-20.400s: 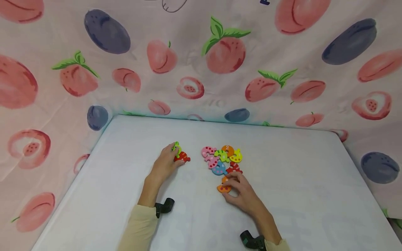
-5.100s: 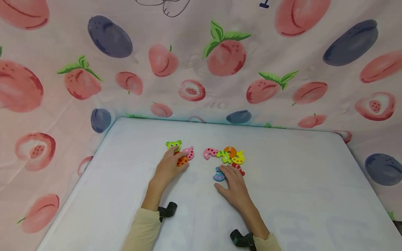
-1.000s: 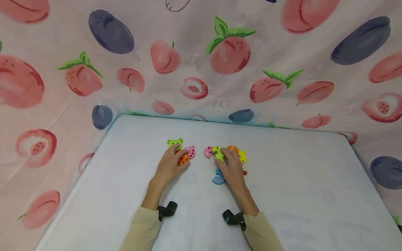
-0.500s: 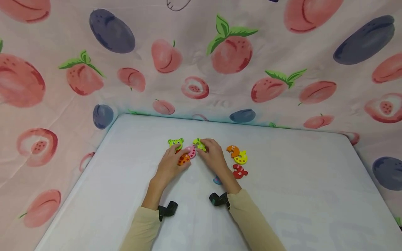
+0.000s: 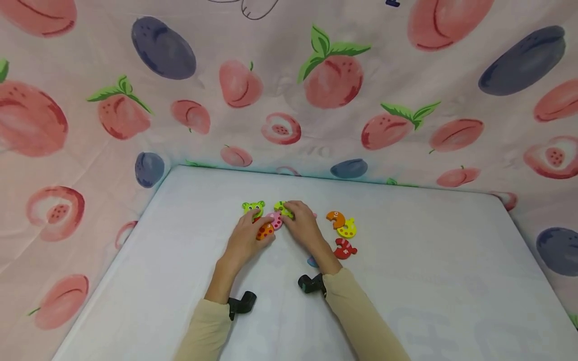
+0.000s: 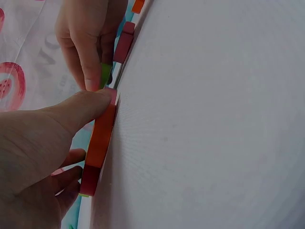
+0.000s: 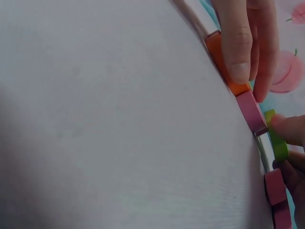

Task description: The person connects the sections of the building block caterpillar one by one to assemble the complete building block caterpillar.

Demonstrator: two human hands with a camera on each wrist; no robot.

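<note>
My left hand [image 5: 244, 238] holds a joined cluster of caterpillar puzzle pieces, thumb on the near side and fingers on the far side. The cluster has a green head piece with eyes [image 5: 254, 206], a mostly covered red piece [image 6: 90, 179], an orange spotted piece [image 5: 265, 231] and a pink spotted piece [image 5: 277, 221]. Between thumb and fingers, my right hand [image 5: 303, 223] pinches a green striped piece [image 7: 278, 138] at the pink piece's far right edge. The right wrist view shows the green piece's end right beside the pink one.
Right of my right hand lie an orange piece marked 10 [image 5: 335, 218], a yellow spotted piece [image 5: 347, 229] and a red striped piece [image 5: 344, 249]. A blue piece [image 5: 312, 261] is mostly hidden by my right wrist. A fruit-patterned cloth [image 5: 280, 100] rises behind the white table [image 5: 429, 260].
The right hand has picked up the green striped piece from the right group and carried it left to the pink piece. My left hand has stayed on the cluster.
</note>
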